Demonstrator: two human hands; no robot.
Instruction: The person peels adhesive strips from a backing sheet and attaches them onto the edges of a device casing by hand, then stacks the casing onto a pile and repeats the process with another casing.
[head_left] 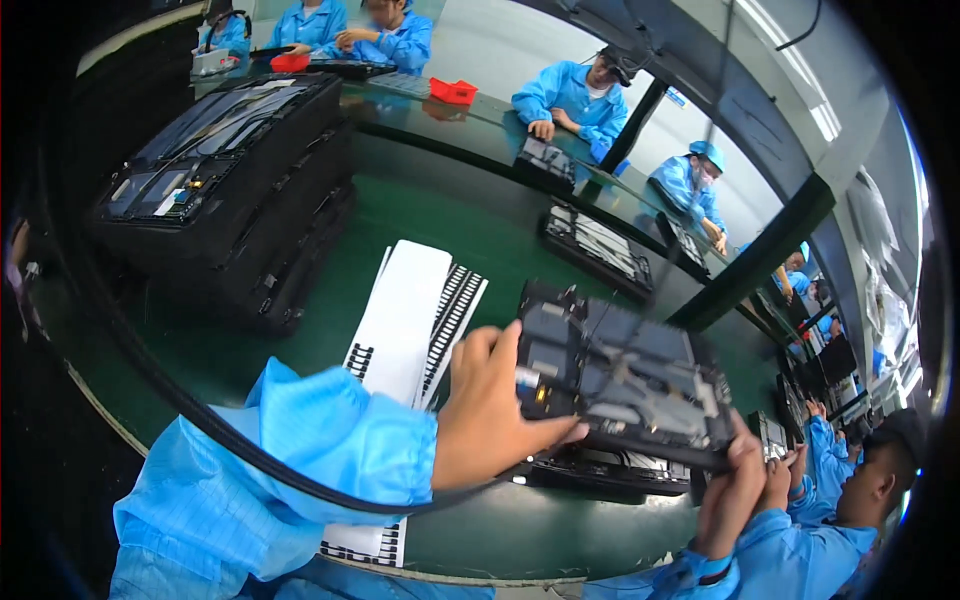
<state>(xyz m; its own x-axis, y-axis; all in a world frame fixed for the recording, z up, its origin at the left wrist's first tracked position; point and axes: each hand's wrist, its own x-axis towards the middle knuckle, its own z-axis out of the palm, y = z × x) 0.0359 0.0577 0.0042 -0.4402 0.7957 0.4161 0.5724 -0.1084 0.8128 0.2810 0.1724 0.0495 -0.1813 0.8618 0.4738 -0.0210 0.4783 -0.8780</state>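
Above the green conveyor belt (470,220), left hand (490,415) and right hand (735,490) grip opposite edges of an open laptop chassis (625,385), held tilted over another unit, so a slipping grip might drop it.

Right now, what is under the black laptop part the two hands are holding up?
Under the black laptop part, held by the left hand and right hand, another black part lies on the green table. Most of it is covered.
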